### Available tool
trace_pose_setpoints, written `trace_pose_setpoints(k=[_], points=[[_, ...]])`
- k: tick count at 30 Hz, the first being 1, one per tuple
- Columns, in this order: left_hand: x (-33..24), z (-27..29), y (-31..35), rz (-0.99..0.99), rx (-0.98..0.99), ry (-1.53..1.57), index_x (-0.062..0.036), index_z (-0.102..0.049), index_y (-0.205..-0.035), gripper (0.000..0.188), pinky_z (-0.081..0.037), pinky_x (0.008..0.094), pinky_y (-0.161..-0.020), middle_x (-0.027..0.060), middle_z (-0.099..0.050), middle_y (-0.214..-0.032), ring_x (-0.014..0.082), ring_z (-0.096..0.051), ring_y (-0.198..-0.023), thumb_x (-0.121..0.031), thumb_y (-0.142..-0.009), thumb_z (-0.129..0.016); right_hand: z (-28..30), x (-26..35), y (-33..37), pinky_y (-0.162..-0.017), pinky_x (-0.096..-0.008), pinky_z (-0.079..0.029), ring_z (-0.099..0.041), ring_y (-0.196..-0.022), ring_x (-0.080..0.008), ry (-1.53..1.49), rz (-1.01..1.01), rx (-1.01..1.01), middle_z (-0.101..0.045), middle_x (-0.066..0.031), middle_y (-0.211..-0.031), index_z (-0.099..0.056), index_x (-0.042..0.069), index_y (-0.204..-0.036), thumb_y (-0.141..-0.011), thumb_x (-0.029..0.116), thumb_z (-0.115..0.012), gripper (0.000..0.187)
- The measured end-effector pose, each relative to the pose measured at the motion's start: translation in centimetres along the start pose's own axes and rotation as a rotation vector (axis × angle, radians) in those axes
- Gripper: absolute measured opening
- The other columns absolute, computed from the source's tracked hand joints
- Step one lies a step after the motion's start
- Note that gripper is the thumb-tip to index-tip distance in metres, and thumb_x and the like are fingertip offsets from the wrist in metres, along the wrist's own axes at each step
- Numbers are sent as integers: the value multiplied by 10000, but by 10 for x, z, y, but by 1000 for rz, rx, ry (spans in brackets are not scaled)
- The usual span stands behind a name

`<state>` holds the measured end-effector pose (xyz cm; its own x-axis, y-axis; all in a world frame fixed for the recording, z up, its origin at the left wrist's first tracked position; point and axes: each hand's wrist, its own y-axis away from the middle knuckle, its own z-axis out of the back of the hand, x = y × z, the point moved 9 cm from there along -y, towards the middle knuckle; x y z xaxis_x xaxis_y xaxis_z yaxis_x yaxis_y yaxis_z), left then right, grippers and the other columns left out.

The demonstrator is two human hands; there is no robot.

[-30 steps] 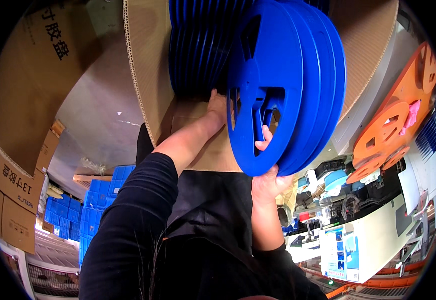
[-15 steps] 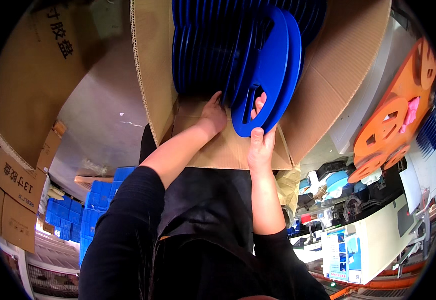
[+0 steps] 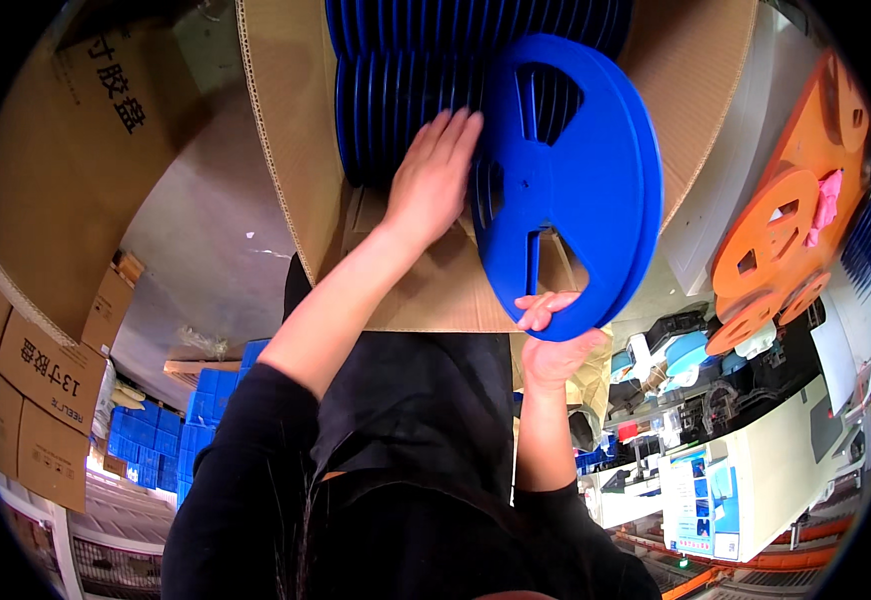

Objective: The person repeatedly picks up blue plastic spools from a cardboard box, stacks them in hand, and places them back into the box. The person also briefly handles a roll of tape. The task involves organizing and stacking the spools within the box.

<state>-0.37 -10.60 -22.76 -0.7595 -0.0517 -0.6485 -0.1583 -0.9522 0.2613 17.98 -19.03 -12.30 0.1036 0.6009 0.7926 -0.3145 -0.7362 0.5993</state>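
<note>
A blue plastic reel [image 3: 611,180] with cut-out windows is tilted at the mouth of an open cardboard box [image 3: 681,90]. My right hand [image 3: 556,350] grips its lower rim, fingers reaching through the lower window and thumb side beneath the edge. My left hand [image 3: 428,185] is over the box, left of that reel, with its fingers stretched out and holding nothing. Its fingertips lie close to the held reel's left edge; whether they touch it, I cannot tell. Behind, many more blue reels [image 3: 386,110] stand on edge in two rows inside the box.
At the left rises a large cardboard panel [image 3: 106,170], with stacked closed cartons [image 3: 46,380] below it. Blue bins [image 3: 146,440] stand on the floor. On the right are orange reels [image 3: 761,240] with a pink cloth [image 3: 828,205], and a pale machine [image 3: 776,480].
The held reel has come out of the row toward me and to the right, turning its flat side into view. My left hand has risen from the box's bottom, fingers now extended.
</note>
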Motion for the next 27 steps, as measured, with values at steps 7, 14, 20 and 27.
trace_pose_setpoints(k=[7,14,20,27], points=[[24,-52,-40,-248,64,-112,-123,-236,-1476,627,-215,372,-1154,84,-303,-1504,216,-290,-1385,-265,-929,-506,26,16,-8,-581,-389,-495,-473,-434,-184,-92,20,16,-433,-25,-502,-490,78,-793,-801,800,-294,747],[17,-55,-19,-217,86,-388,-37,-454,-1271,446,-254,451,-1104,104,-481,-1322,284,-362,-1328,-126,-843,-540,41,28,-6,-620,-413,-515,-530,-464,-212,-185,20,74,-487,-47,-531,-510,63,-800,-781,813,-332,771],[10,-69,-15,-118,136,-435,-153,-505,-1230,367,-146,549,-1119,115,-468,-1334,293,-252,-1386,-121,-864,-510,26,69,-2,-551,-389,-514,-503,-414,-200,-183,213,153,-460,-46,-487,-500,75,-752,-802,798,-297,753],[17,-83,6,-6,207,-473,-287,-445,-1378,507,-92,555,-1129,142,-273,-1484,319,-123,-1430,-125,-899,-477,-8,50,-13,-631,-438,-515,-521,-441,-221,-156,206,211,-476,-54,-527,-510,60,-788,-767,818,-344,776]])
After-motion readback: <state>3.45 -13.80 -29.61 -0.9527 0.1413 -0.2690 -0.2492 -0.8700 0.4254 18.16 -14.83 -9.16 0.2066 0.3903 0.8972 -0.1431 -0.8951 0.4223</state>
